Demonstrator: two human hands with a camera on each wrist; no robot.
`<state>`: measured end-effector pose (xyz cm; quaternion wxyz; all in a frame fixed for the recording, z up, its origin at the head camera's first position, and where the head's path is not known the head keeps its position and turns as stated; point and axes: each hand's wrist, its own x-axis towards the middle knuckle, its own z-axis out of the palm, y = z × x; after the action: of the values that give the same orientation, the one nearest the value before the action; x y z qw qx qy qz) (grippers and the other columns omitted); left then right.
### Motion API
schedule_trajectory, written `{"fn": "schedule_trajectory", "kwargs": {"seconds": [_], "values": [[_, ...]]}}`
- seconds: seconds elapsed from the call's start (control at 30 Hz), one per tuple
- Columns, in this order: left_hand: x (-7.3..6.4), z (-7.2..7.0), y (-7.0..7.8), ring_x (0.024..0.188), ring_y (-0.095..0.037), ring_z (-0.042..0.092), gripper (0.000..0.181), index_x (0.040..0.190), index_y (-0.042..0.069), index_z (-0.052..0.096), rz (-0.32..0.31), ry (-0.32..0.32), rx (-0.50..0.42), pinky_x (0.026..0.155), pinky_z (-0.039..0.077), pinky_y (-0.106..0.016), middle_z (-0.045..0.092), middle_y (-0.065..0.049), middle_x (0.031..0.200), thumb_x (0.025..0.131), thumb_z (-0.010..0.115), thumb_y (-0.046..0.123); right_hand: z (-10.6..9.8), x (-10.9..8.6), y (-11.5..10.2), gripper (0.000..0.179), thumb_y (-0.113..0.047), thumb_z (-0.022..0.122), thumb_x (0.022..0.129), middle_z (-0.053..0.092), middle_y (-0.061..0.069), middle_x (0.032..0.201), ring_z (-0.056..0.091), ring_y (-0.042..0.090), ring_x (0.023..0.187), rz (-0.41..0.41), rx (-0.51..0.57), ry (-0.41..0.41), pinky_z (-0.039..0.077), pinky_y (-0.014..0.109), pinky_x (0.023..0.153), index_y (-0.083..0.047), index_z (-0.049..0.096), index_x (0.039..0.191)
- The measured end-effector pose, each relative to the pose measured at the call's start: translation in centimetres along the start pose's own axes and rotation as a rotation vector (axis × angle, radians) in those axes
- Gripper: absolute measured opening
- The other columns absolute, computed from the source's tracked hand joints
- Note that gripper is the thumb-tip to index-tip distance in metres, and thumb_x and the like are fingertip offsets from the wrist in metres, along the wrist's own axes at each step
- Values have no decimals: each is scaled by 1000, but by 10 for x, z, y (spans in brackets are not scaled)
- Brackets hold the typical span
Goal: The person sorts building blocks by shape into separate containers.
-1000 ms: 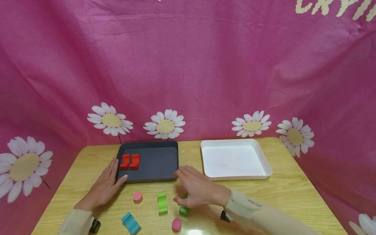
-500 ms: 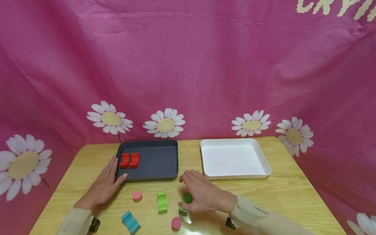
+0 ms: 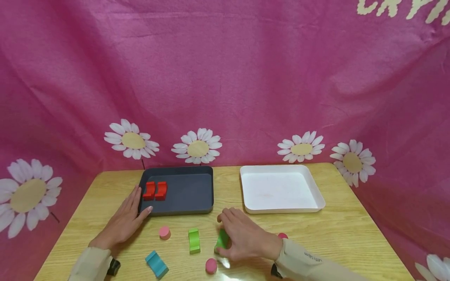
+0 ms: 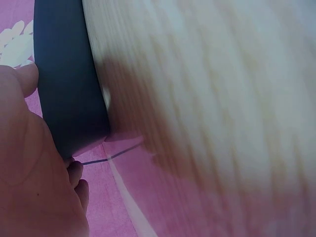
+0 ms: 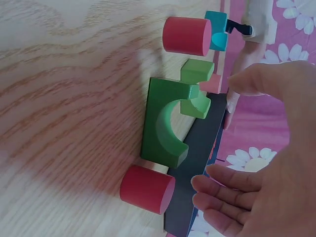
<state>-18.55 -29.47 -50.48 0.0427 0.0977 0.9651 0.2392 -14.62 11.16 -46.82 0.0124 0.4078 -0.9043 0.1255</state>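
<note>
My right hand (image 3: 242,238) is over a dark green arch block (image 3: 221,240), thumb and fingers apart on either side of it in the head view. In the right wrist view, a gap shows between this hand (image 5: 261,143) and the green block (image 5: 160,123), which has a rounded notch. My left hand (image 3: 121,222) rests against the left end of a dark grey tray (image 3: 190,213), fingers straight along its side and thumb at the front corner. Two red arch blocks (image 3: 161,191) lie inside that tray. The left wrist view shows the tray wall (image 4: 69,74) by the fingers.
A light green arch block (image 3: 194,241), a blue arch block (image 3: 156,265) and pink cylinders (image 3: 164,233) are scattered on the wooden table. Another red piece (image 3: 283,235) peeks out behind the right wrist. A white tray (image 3: 283,211) stands at the back right before a pink cloth.
My right hand has shifted a little right and toward me, over the dark green block. A red piece now shows behind the right wrist. My left hand stays at the tray.
</note>
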Motion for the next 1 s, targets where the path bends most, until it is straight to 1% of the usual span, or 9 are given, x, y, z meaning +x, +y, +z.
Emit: {"fn": "schedule_trajectory", "kwargs": {"seconds": [0.17,0.33,0.53,0.77,1.0], "values": [[1,-1,1,161,-52,7,100,170,-1,-2,-7,-7,6,127,15,-72,-1,-26,178,110,52,57,1,-2,-1,61,-51,76,87,47,-6,102,44,13,95,7,1,-20,47,30,96,-5,59,124],[0,-1,1,161,-52,7,100,170,-1,-1,1,1,3,127,15,-72,-1,-26,178,109,53,56,2,-3,-1,55,-51,75,88,45,-7,100,42,11,94,14,8,-59,43,26,90,-8,58,120],[-1,0,0,161,-52,7,99,171,0,-1,6,9,-2,127,15,-72,-1,-26,178,110,53,55,4,-3,0,50,-50,74,89,42,-8,98,40,10,91,13,10,-85,40,25,86,-11,56,115],[0,1,0,161,-52,7,99,170,-1,-2,4,9,-6,126,15,-72,-1,-26,178,110,53,56,7,-2,-1,49,-51,74,87,39,-8,96,39,10,91,-11,-71,-76,41,25,86,-13,55,110],[1,2,-1,161,-52,7,99,170,-1,-2,-4,7,4,127,14,-72,-1,-26,178,110,52,57,8,0,-3,46,-51,75,85,43,-7,93,41,12,90,-43,-158,-49,43,26,88,-14,58,105]]}}
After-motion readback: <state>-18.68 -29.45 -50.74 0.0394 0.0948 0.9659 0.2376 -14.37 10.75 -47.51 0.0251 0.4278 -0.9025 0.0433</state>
